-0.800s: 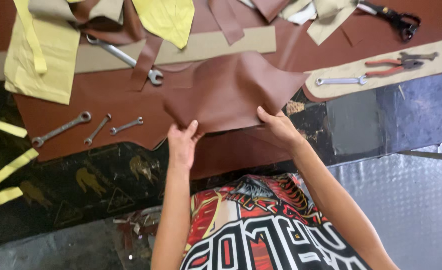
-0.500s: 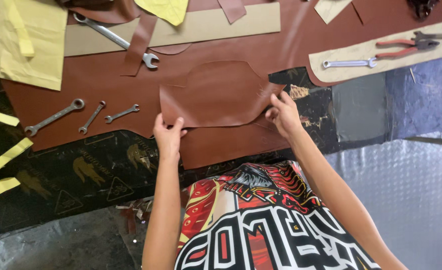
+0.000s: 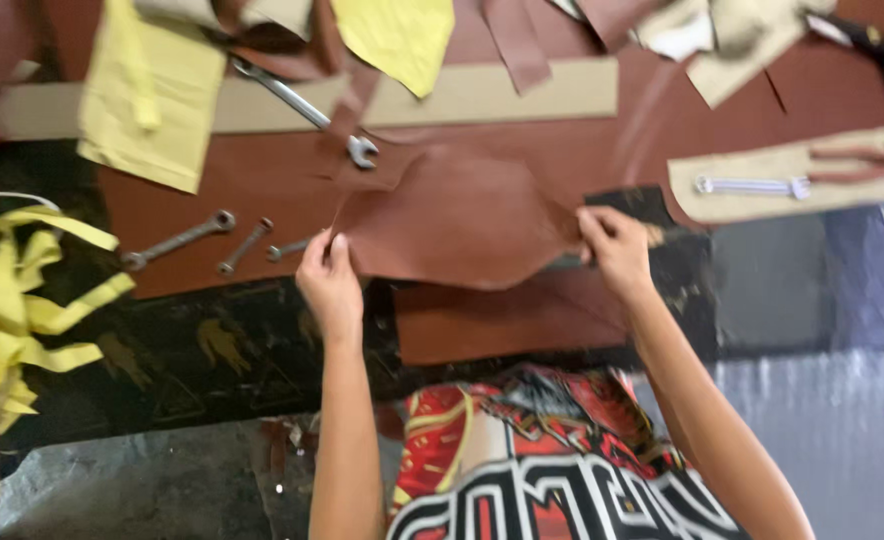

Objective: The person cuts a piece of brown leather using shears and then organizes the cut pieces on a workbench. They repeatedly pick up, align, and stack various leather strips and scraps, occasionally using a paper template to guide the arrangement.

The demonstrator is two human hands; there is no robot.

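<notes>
A: Where's the curved brown leather piece (image 3: 457, 220)?
B: Centre of the frame, over the big brown sheet (image 3: 242, 185).
A: The hands?
B: Left hand (image 3: 328, 283) and right hand (image 3: 614, 247) each pinch an edge

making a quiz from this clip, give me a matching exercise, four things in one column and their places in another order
Things:
1. brown leather piece
2. large spanner
3. yellow strips
4. red-handled pliers

Places:
A. far left edge
B. on a tan strip, far right
C. held between left hand and right hand
D. upper middle, by the long tan strip

Pairs: 1-C, 2-D, 3-A, 4-B
</notes>
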